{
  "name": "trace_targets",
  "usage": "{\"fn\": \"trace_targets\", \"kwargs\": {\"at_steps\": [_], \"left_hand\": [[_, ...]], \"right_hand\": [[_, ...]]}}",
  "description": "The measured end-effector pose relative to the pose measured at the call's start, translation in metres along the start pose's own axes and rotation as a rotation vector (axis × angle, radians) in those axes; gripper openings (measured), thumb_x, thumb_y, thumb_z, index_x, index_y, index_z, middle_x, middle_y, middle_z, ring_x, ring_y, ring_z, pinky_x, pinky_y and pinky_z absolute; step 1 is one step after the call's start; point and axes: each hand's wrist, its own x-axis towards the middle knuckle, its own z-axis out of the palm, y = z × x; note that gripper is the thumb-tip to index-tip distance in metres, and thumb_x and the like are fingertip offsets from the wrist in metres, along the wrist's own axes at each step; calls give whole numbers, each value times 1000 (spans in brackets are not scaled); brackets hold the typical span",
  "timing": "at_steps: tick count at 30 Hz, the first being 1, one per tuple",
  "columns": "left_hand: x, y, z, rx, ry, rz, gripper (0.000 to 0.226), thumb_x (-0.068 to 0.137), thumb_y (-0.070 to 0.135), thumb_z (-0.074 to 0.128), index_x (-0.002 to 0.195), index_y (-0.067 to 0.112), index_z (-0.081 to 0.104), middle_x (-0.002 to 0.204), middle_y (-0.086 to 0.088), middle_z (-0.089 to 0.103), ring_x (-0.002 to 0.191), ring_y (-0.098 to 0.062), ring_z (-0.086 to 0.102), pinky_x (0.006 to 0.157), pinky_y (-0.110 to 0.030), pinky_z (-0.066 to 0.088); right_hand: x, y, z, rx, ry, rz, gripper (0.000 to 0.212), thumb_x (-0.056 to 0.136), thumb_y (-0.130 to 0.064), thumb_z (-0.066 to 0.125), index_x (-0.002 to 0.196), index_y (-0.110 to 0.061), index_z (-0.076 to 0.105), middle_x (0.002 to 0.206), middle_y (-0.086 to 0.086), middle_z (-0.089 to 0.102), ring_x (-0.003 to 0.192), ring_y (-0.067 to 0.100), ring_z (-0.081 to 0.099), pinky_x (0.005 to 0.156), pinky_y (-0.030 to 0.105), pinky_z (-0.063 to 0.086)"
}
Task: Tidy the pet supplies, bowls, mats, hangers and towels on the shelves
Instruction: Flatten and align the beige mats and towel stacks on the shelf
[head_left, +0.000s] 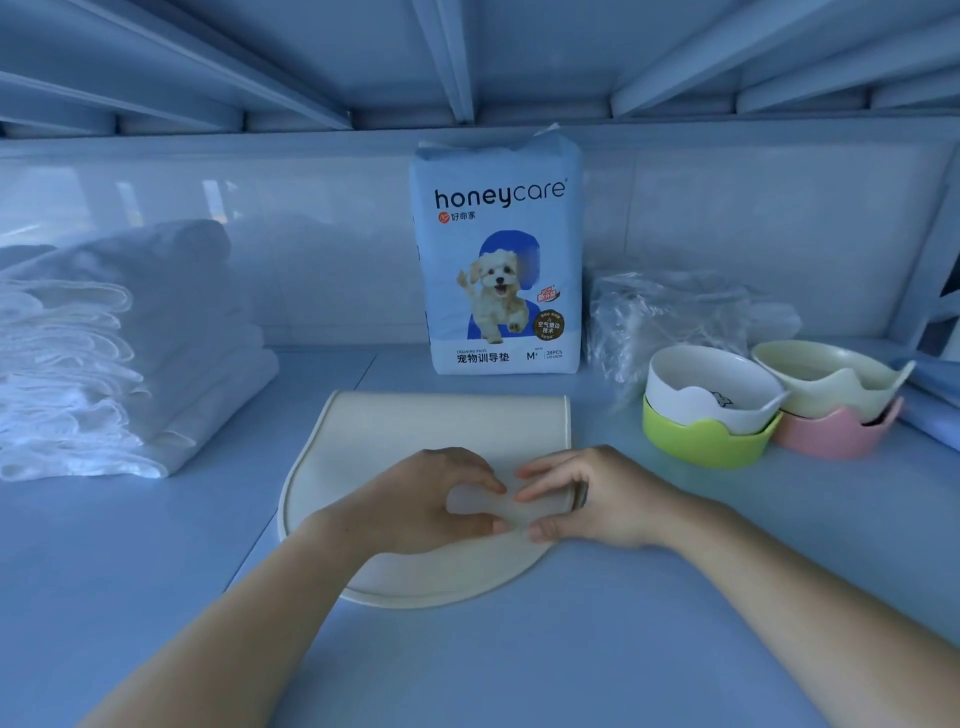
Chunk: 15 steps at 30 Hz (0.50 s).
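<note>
I see both hands on the cream mat (441, 421), which lies flat in the middle of the blue shelf (623, 649), nearer to me than the other things. Its far edge is straight and its near edge is round. At the right side the mat shows layers, so it looks folded.

My left hand (431, 499) and right hand (587, 499) are on the near half of the mat, close together, with the fingertips almost meeting. The fingers of both hands are curved, and the tips and thumbs touch the fabric. Whether they pinch a small fold or only press on it, I cannot tell from this view.

At the far side, behind the mat, a pack of training pads (498, 260) stands upright against the back wall (260, 208). On its front is a picture of a dog. Just right of it is a crumpled clear plastic bag (675, 317).

On the left, well apart from the mat, is a stack of folded white towels (104, 353).

On the right are two pairs of bowls. A white bowl (711, 395) sits inside a green bowl (701, 441), near the mat's far right corner. Further right, a pale yellow bowl (826, 379) sits inside a pink bowl (831, 431). The two pairs touch each other.
</note>
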Motion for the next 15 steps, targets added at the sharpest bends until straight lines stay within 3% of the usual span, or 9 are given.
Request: {"fn": "trace_targets", "kwargs": {"at_steps": [3, 9, 12, 15], "left_hand": [[-1, 4, 1, -27, -6, -14, 40, 77, 55, 65, 114, 41, 60, 126, 20, 50, 114, 5, 44, 96, -11, 28], [-3, 4, 0, -71, -20, -46, 45, 72, 57, 69, 114, 43, 59, 123, 26, 47, 113, 9, 42, 94, -9, 28], [-3, 3, 0, -63, -32, -38, 43, 74, 56, 67, 114, 43, 59, 123, 25, 47, 112, 8, 42, 94, -8, 28], [-3, 3, -3, -63, -35, -17, 38, 79, 56, 61, 112, 39, 61, 121, 22, 51, 112, 6, 45, 96, -11, 32]], "right_hand": [[-1, 0, -2, -2, 25, -1, 30, 69, -46, 77, 98, -41, 69, 130, -18, 55, 115, -10, 49, 102, 18, 36], [-7, -5, -15, -49, -134, 18, 46, 56, -53, 81, 97, -57, 60, 133, -29, 45, 121, -14, 39, 102, 13, 29], [-7, -6, -13, -40, -112, 12, 35, 62, -50, 80, 93, -55, 63, 130, -27, 48, 117, -13, 44, 99, 14, 33], [-6, -9, -12, 26, -40, -8, 13, 72, -44, 76, 84, -44, 71, 116, -24, 60, 100, -16, 53, 80, 8, 37]]}}
